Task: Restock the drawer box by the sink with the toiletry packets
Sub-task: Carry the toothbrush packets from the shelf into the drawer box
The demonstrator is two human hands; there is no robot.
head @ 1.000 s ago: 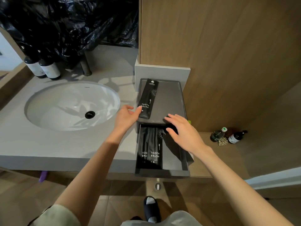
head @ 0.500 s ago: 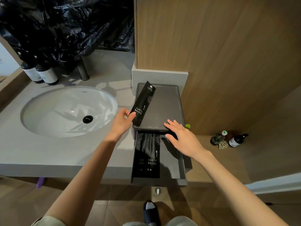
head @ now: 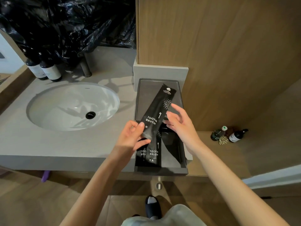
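Note:
A dark grey drawer box (head: 179, 93) stands on the counter to the right of the sink, with its drawer (head: 171, 171) pulled out toward me. Two black packets marked TOOTH BRUSH (head: 152, 154) lie side by side in the drawer's left half. My left hand (head: 130, 137) pinches the lower end of a third black toothbrush packet (head: 158, 110), which is lifted and slants up to the right over the box top. My right hand (head: 179, 123) hovers just right of that packet above the drawer, fingers relaxed and holding nothing.
The white oval sink (head: 71, 105) sits to the left in the grey counter (head: 32, 144). Dark bottles (head: 48, 70) and a black plastic bag (head: 65, 22) stand behind it. A wooden wall panel (head: 211, 46) rises behind the box. Small bottles (head: 234, 136) sit on the low ledge at right.
My left hand has lifted the packet off the box top and swung it over the drawer. My right hand left the box's front edge and rose beside the packet.

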